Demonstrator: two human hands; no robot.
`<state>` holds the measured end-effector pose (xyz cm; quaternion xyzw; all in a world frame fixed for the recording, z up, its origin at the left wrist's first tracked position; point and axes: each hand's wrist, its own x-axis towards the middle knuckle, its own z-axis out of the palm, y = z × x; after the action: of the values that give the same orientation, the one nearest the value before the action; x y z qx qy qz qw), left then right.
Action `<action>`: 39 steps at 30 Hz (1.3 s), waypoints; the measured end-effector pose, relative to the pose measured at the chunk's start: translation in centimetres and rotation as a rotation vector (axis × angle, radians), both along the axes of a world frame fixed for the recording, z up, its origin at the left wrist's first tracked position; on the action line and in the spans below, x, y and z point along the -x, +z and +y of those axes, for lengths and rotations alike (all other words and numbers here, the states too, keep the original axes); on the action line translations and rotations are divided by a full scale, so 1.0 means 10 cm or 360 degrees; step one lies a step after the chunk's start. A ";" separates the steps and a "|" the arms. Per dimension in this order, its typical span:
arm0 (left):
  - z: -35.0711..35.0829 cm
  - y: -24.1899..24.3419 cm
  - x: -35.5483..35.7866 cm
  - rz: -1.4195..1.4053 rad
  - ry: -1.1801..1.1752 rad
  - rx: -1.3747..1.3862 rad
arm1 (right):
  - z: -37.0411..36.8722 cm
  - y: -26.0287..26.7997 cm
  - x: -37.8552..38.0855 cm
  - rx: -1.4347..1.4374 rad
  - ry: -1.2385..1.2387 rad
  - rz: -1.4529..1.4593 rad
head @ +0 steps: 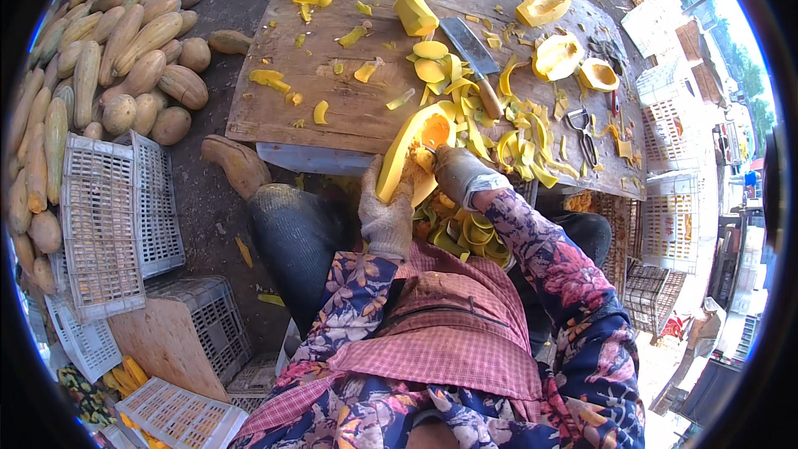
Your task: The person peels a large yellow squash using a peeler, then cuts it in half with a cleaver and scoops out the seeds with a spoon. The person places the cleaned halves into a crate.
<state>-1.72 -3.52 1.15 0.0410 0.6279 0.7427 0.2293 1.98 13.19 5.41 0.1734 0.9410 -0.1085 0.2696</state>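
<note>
My left hand (386,215), in a dirty knit glove, holds a peeled, halved pumpkin piece (404,149) from below and the side, at the table's near edge. My right hand (460,173), gloved too, is at the pumpkin's open hollow, among orange pulp; its fingers close on a tool that is mostly hidden, so its kind cannot be told. Beyond lie a cleaver (469,47) with a wooden handle, a peeled pumpkin chunk (416,15) and yellow peel strips (530,140). A peeler (584,137) and hollowed pumpkin pieces (558,57) are at the right.
The wooden table (280,106) bears scattered scraps. Peelings (471,234) fill the space below its edge, between the knees. Whole pumpkins (134,68) are heaped at the left, one (237,165) beside the left knee. Plastic crates (103,224) stand at the left, more (670,218) at the right.
</note>
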 end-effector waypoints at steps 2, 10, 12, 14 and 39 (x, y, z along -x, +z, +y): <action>0.02 0.03 -0.01 -0.0176 0.0029 0.0012 | -0.01 -0.20 -0.10 -0.0299 0.0507 -0.0112; 0.03 0.17 -0.06 -0.0564 0.0216 -0.0129 | -0.21 -0.33 -0.24 0.0450 -0.0377 0.0447; -0.01 0.11 -0.03 -0.0780 0.0187 -0.0302 | -0.31 -0.19 -0.28 0.0525 -0.0390 0.0521; -0.03 0.01 0.14 -0.1360 -0.0041 -0.0838 | -0.38 -0.05 -0.33 0.0569 -0.0536 0.0641; 1.32 0.28 0.80 0.0563 -0.0904 0.0597 | 0.08 -0.56 -0.92 0.1155 -0.1774 0.1366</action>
<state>-9.68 9.70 3.97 0.2983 0.7463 0.5032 0.3175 11.20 14.00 -0.21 0.4635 0.6431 -0.5851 -0.1713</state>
